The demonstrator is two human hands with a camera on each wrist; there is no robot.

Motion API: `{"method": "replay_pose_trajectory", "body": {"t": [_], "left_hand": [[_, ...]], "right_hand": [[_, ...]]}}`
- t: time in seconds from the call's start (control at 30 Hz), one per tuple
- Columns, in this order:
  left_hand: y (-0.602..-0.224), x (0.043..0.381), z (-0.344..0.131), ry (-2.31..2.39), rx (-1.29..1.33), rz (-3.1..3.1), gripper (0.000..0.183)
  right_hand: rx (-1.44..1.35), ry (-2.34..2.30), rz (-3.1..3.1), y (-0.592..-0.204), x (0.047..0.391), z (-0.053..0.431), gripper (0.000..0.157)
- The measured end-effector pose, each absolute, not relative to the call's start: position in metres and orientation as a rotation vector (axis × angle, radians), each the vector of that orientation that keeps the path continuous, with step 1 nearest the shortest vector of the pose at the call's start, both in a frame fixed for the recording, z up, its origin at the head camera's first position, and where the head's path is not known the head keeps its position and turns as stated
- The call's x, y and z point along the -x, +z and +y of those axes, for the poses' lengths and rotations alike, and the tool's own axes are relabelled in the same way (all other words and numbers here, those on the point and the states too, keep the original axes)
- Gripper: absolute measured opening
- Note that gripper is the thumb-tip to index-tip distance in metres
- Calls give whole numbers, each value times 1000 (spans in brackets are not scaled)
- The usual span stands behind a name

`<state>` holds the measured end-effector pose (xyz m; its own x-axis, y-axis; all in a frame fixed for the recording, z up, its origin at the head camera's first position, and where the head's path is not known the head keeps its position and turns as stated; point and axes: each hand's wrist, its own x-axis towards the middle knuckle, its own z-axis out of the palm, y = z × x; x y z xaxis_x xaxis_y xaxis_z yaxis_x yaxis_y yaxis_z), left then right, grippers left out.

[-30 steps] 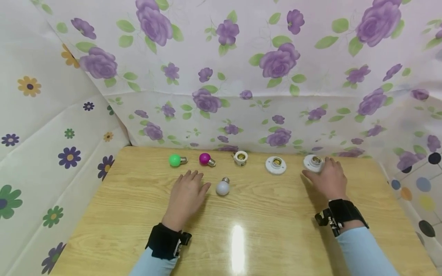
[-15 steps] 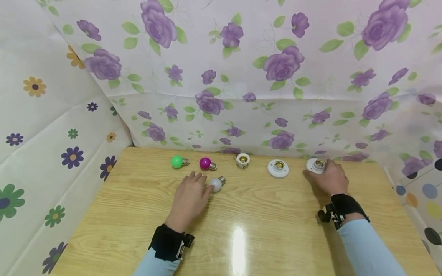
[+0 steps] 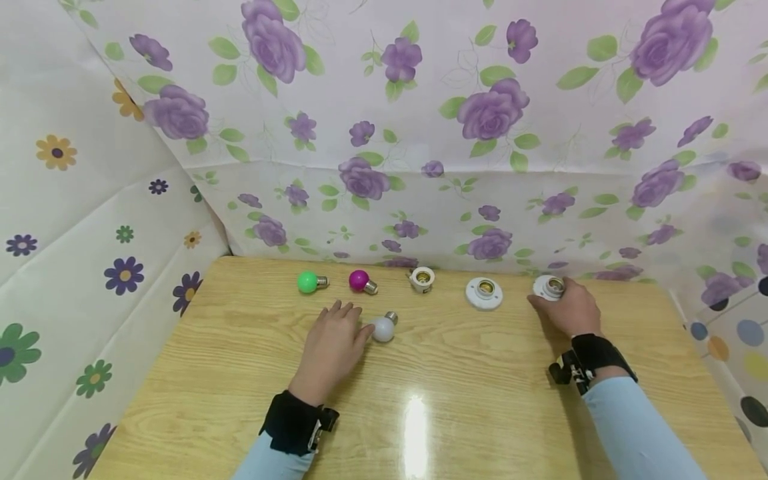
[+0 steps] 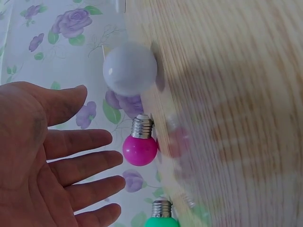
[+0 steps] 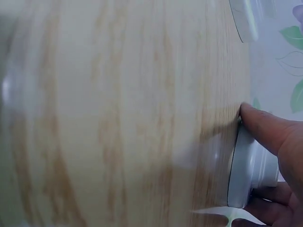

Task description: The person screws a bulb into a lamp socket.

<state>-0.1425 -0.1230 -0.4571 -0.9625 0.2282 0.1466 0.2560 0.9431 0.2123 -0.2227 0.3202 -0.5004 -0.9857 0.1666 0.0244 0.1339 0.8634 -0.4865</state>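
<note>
My left hand (image 3: 334, 343) lies over the table with its fingers extended, the thumb beside a white light bulb (image 3: 384, 329). In the left wrist view that bulb (image 4: 130, 69) is just past the thumb tip, and the palm holds nothing. A magenta bulb (image 3: 360, 281) and a green bulb (image 3: 307, 282) lie beyond the fingers. At the far right, my right hand (image 3: 573, 308) holds a round white lamp socket (image 3: 547, 287) by its edges. The right wrist view shows the thumb on one side of this socket (image 5: 242, 165) and fingers on the other.
A second round lamp socket (image 3: 484, 294) sits to the left of the held one. Farther left stands a smaller white socket (image 3: 423, 279). The wooden table (image 3: 468, 387) ends at a flowered sheet (image 3: 396, 133) behind.
The white bulb rolled left to my left thumb, then back a little to the right. The magenta bulb has turned slightly. My right hand stays at its socket.
</note>
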Motion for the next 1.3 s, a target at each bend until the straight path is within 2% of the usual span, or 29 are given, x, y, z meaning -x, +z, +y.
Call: {"method": "replay_pose_trajectory", "body": {"t": [0.57, 1.0, 1.3], "left_hand": [[-449, 140, -124, -355, 364, -2961, 46], [-448, 141, -123, -351, 383, -2940, 45], [-452, 142, -117, -339, 386, -2954, 54]], "right_hand": [[56, 827, -2798, -477, 195, 302, 80], [-128, 979, -2758, -458, 158, 257, 81], [-187, 1029, -2794, -456, 140, 231, 81]]}}
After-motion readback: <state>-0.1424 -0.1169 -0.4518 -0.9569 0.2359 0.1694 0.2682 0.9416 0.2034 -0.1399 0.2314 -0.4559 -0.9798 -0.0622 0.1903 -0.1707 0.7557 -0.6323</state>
